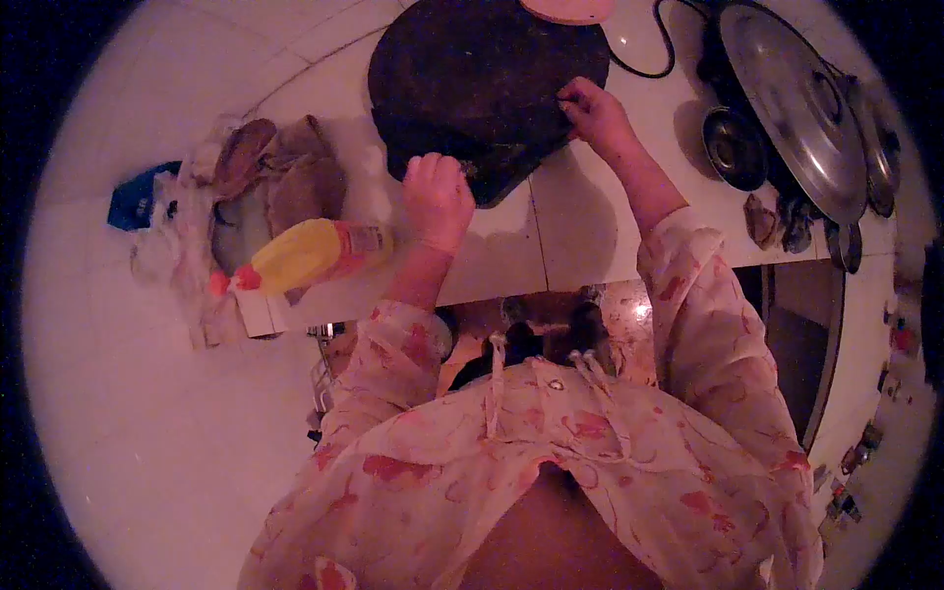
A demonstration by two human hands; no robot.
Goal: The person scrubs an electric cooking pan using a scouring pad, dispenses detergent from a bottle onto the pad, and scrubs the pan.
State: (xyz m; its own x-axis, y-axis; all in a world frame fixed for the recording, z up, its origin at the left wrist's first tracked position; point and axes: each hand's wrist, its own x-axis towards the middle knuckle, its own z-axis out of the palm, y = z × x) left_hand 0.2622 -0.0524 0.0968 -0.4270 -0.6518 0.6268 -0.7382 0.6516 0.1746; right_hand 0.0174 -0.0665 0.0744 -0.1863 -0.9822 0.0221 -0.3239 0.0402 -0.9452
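Observation:
A large round black griddle or pan (482, 74) with a dark base lies on the tiled counter (565, 216). My left hand (439, 201) is closed in a fist at the front left edge of its base; what it grips, if anything, is hidden. At the right edge of the black disc is my right hand (596, 120), its thumb and fingers pinched together near the rim. Whatever may be between those fingertips is too small to make out.
A yellow bottle (300, 258) with a red cap lies at the left, beside brown cloths (307, 182), clear plastic and a blue item (145, 197). Pink round object (570, 8) at the back. To the right are a large metal lid (792, 103) and a small dark bowl (735, 147).

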